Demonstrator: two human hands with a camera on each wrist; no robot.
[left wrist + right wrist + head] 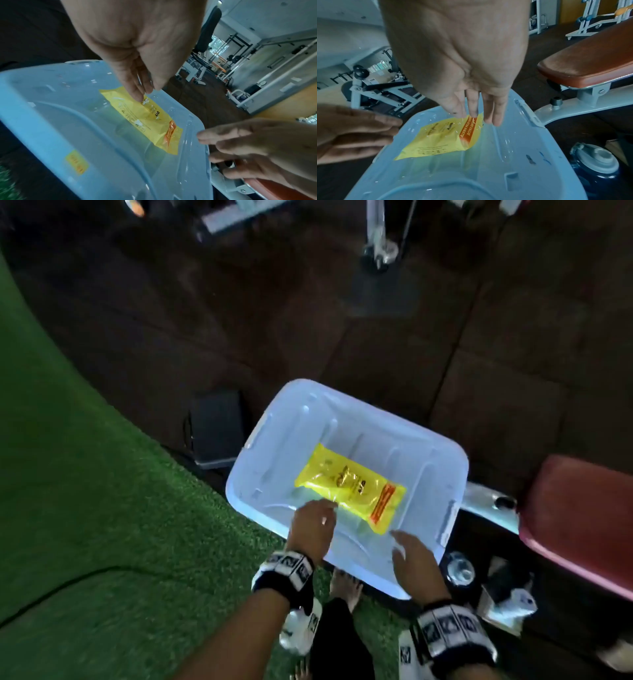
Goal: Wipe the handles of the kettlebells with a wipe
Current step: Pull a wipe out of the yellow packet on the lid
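Note:
A yellow pack of wipes [351, 489] with an orange stripe lies flat on the bottom of a clear plastic bin [274, 440]. My left hand [313, 525] reaches over the bin's near rim, fingers extended toward the pack's near edge. In the left wrist view the left fingertips [140, 97] hang just above the yellow pack [147, 119]. My right hand [409, 559] hovers open over the bin's near right corner; its straight fingers [489, 112] point down at the pack's orange end [467, 132]. Neither hand holds anything. No kettlebell is in view.
The bin stands where green turf [85, 491] meets dark rubber flooring [342, 320]. A red padded bench [579, 518] is at the right, with a blue water bottle [597, 166] under it. A dark flat case [215, 433] lies left of the bin. Gym machines stand behind.

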